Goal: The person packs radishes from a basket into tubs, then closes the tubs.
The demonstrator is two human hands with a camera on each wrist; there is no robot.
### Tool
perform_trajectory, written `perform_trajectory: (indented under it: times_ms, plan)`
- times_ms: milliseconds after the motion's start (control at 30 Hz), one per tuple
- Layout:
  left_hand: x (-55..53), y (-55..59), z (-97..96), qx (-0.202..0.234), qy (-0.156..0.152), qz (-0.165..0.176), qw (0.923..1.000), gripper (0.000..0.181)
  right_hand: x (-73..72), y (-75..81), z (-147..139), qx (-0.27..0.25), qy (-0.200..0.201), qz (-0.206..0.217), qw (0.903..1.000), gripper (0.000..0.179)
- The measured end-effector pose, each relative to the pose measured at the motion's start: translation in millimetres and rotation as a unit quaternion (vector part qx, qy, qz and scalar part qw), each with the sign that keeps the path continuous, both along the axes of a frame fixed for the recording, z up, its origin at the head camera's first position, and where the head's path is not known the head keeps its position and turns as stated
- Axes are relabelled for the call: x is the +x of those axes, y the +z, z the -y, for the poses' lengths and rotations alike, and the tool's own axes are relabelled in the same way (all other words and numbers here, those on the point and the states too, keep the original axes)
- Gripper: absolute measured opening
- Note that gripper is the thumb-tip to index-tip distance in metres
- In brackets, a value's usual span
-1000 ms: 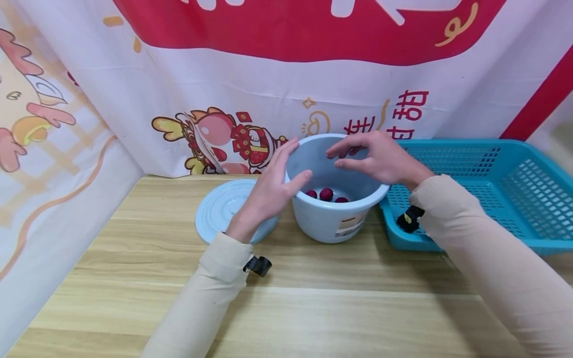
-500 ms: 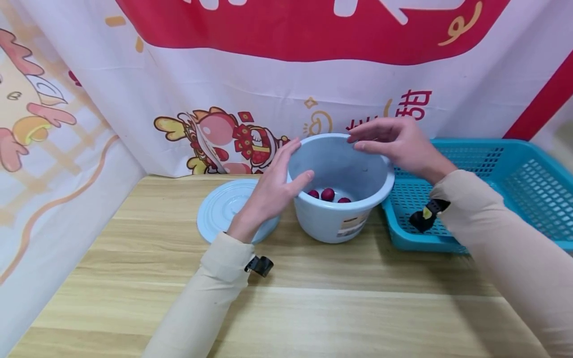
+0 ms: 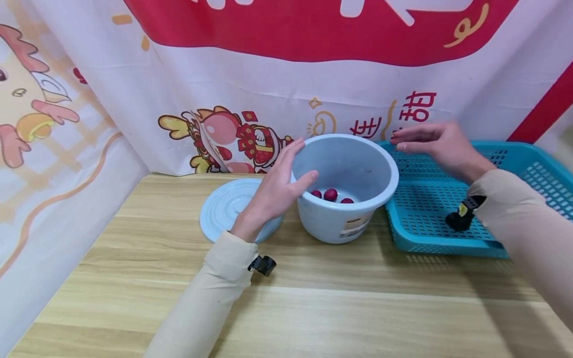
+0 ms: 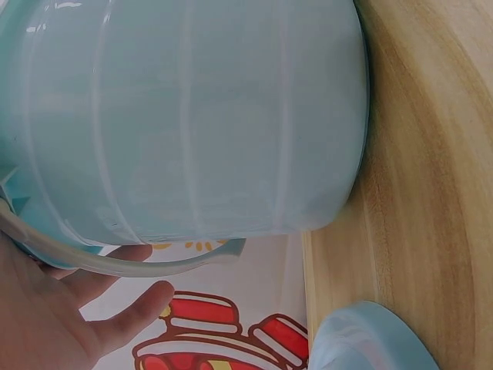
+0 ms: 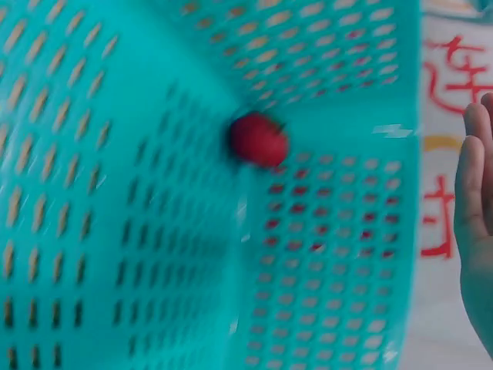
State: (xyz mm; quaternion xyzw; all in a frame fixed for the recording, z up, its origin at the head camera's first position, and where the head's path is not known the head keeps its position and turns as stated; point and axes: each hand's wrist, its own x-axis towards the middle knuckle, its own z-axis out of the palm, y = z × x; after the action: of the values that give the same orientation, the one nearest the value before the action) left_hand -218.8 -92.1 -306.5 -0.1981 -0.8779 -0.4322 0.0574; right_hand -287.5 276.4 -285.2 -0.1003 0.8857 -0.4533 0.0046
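Note:
My left hand [image 3: 279, 186] rests against the left side of the light blue bucket [image 3: 333, 223], fingers extended along the rim. In the left wrist view its fingers [image 4: 142, 312] lie close to the bucket's pale handle [image 4: 131, 266]. Several small round dark red balls [image 3: 331, 194] sit on the bucket's floor. To the right, my right hand [image 3: 447, 146] hovers over the teal plastic basket [image 3: 412, 241] with straight fingers and nothing visible in them. One round red ball [image 5: 259, 140] shows in a corner of the basket in the right wrist view, but the head view hides it.
A light blue lid [image 3: 219, 209] lies flat on the wooden table [image 3: 313, 313], left of the bucket and partly under my left forearm. A printed cloth [image 3: 250, 79] hangs right behind the bucket and basket. The basket stands close beside the bucket.
My right hand has moved right, from above the bucket's opening, past its rim, to over the basket. My left hand has stayed at the bucket's rim.

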Motion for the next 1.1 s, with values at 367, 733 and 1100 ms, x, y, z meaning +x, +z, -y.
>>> perform_trajectory:
  times_ms: [367, 733, 1100]
  plan:
    - [0.2, -0.8, -0.5, -0.003, 0.004, 0.002, 1.0, 0.08, -16.4, -33.7, -15.9, 0.062, 0.039, 0.114, 0.9908, 0.064]
    - [-0.5, -0.6, -0.6, -0.003, 0.005, 0.001, 1.0, 0.08, -21.8, -51.3, -19.0, 0.119, 0.062, 0.141, 0.9809, 0.062]
    - [0.2, -0.4, -1.1, -0.004, 0.005, -0.001, 1.0, 0.08, -22.6, -57.2, -18.3, 0.138, 0.077, 0.139, 0.9776, 0.053]
